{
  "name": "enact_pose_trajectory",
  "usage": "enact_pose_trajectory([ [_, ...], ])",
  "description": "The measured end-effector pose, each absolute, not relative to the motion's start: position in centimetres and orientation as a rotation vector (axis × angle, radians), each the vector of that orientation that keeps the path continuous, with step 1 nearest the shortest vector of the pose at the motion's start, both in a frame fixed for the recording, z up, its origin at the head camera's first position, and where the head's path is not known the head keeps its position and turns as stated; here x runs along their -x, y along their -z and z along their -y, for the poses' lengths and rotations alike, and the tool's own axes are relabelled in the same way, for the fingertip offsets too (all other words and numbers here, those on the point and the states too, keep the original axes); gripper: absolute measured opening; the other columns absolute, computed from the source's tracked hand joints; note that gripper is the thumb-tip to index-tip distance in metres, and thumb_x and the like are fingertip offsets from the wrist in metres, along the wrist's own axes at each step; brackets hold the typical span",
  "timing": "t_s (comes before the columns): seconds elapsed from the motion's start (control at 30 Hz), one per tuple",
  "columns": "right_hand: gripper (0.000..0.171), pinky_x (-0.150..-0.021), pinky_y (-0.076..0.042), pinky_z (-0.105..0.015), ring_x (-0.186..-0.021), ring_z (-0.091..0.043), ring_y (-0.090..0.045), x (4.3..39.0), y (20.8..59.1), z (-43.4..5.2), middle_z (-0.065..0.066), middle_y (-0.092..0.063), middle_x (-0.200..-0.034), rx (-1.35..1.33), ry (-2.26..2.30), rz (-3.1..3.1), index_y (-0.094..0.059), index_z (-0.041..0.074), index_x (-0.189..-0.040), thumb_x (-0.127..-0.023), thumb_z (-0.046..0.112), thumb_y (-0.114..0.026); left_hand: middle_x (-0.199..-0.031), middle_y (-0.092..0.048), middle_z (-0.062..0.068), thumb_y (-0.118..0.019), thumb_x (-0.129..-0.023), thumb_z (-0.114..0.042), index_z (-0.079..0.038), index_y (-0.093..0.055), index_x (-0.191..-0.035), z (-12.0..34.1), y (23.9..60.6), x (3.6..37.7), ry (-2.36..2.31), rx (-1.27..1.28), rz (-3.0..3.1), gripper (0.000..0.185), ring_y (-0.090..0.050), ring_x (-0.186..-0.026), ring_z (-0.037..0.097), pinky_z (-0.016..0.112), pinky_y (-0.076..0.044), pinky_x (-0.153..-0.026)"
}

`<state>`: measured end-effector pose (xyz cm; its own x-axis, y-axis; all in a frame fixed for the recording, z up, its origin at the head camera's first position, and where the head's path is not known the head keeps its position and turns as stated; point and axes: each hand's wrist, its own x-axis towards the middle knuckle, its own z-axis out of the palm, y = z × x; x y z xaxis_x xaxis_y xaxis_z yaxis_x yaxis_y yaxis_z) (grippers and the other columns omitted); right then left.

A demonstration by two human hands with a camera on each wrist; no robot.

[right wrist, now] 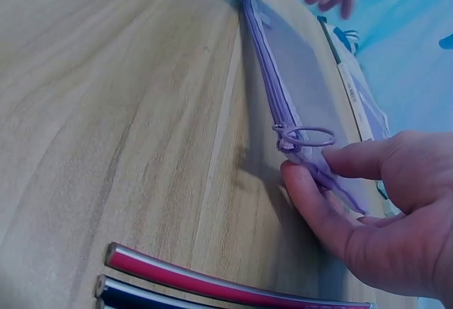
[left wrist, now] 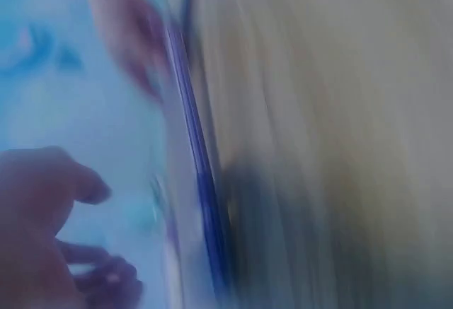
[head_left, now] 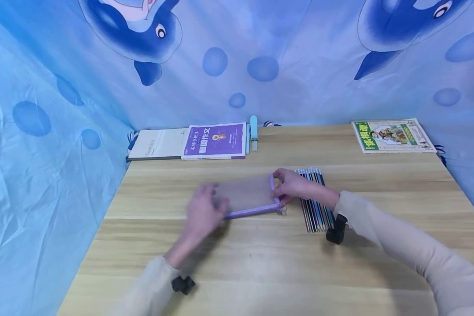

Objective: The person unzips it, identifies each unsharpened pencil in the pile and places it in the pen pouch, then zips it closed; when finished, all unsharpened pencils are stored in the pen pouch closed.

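Observation:
A translucent zipper pouch [head_left: 245, 193] with purple edging is held a little above the wooden table. My right hand [head_left: 294, 184] pinches its right end between thumb and fingers, close to the zip's corner. In the right wrist view a purple ring [right wrist: 320, 137] hangs at that corner of the pouch [right wrist: 301, 68]. My left hand [head_left: 203, 213] hovers by the pouch's left end, blurred; the left wrist view shows its fingers [left wrist: 99, 273] loose and apart from the pouch. Beside the right hand, under its wrist, lies a row of several pencils [head_left: 316, 202].
Along the back of the table [head_left: 260, 267] lie a white box or book [head_left: 159, 142], a purple book [head_left: 215, 140] and a light blue stapler-like object [head_left: 253, 128]. A green-and-white book [head_left: 393, 135] lies at back right. Blue cloth [head_left: 237, 79] hangs behind.

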<state>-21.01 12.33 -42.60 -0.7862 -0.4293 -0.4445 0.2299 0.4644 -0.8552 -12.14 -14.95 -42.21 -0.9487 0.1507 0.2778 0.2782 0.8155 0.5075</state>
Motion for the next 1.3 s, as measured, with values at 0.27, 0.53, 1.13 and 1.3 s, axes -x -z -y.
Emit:
enact_pose_trajectory([
  [0.27, 0.074, -0.065, -0.06, -0.038, -0.066, -0.026, -0.066, 21.4, 42.9, -12.2, -0.026, -0.058, -0.1, 0.101, 1.397, -2.038, -0.025, -0.008, -0.149, -0.089, -0.005, -0.067, -0.095, -0.066, 0.003, -0.084, -0.077, -0.043, -0.006, -0.069, -0.111, 4.0, 44.3, 10.7, 0.496, 0.703, 2.579, 0.052, -0.063, -0.082, 0.018, 0.03, -0.054, -0.068],
  [0.53, 0.073, -0.064, -0.059, -0.036, -0.068, -0.024, -0.065, 21.5, 42.8, -12.0, -0.026, -0.054, -0.107, 0.107, 1.356, -2.067, -0.027, -0.006, -0.148, -0.088, -0.002, -0.069, -0.098, -0.069, 0.007, -0.084, -0.077, -0.023, -0.01, -0.067, -0.09, 2.3, 45.4, 11.5, 0.418, 0.681, 2.542, 0.025, -0.064, -0.078, 0.02, 0.031, -0.054, -0.063],
  [1.13, 0.087, -0.087, -0.056, -0.038, -0.094, -0.031, -0.065, 19.0, 42.9, -12.3, -0.027, -0.058, -0.112, 0.153, 1.53, -1.855, -0.014, -0.007, -0.154, -0.086, -0.006, -0.067, -0.085, -0.063, 0.007, -0.086, -0.074, -0.01, -0.003, -0.067, -0.093, 5.1, 45.7, 11.1, 0.645, 0.626, 2.534, 0.028, -0.06, -0.072, 0.02, 0.03, -0.054, -0.064],
  [1.3, 0.085, -0.089, -0.055, -0.037, -0.094, -0.03, -0.064, 18.5, 42.9, -12.2, -0.025, -0.058, -0.11, 0.181, 1.543, -1.87, -0.016, -0.004, -0.156, -0.086, -0.01, -0.063, -0.085, -0.062, 0.007, -0.084, -0.073, -0.005, -0.003, -0.067, -0.092, 5.5, 45.5, 11.1, 0.685, 0.619, 2.552, 0.026, -0.06, -0.074, 0.021, 0.03, -0.055, -0.066],
])
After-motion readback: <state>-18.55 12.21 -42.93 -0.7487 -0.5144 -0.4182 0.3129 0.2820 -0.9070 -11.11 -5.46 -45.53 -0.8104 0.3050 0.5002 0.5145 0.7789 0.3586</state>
